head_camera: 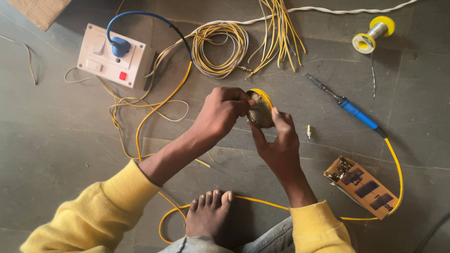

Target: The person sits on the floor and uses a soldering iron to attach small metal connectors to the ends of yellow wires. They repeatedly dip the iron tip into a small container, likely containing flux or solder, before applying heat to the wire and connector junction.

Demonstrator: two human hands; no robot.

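I hold a small round tin (260,111) with a yellow rim and dark, grimy contents between both hands, tilted on its edge above the floor. My left hand (219,112) has its fingers closed at the tin's left rim and top. My right hand (279,140) grips the tin from below and from the right, thumb against its edge. Both sleeves are yellow. My bare foot (207,213) rests on the floor below the hands.
A blue-handled soldering iron (348,107) on a yellow cord lies to the right, near a solder spool (372,35) and a brown cardboard box (363,186). A white switch-and-socket box (115,56) with a blue plug sits upper left. Yellow wire coils (220,44) lie above.
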